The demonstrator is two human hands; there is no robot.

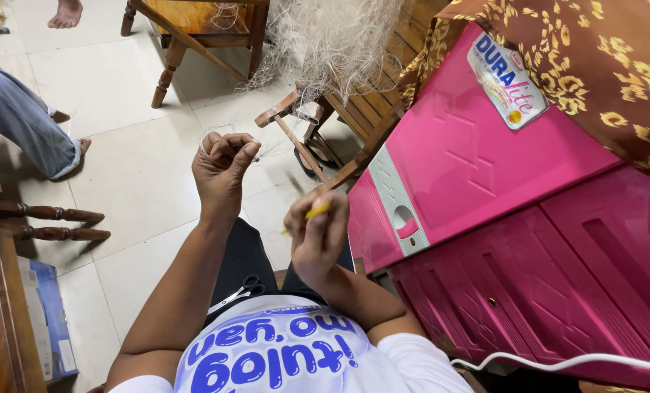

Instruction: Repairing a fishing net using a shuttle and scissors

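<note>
Pale tiled floor [143, 175] lies under my hands, with one pink plastic cabinet [478, 167] to my right and one heap of fishing net [332, 36] draped over a wooden chair [354, 116] ahead. One pair of scissors [239, 291] rests on my lap, below both hands. My left hand [221, 167] is raised, fingers curled shut on fine net line. My right hand [317, 233], lower and nearer me, pinches one yellow needle [312, 213] between thumb and fingers.
</note>
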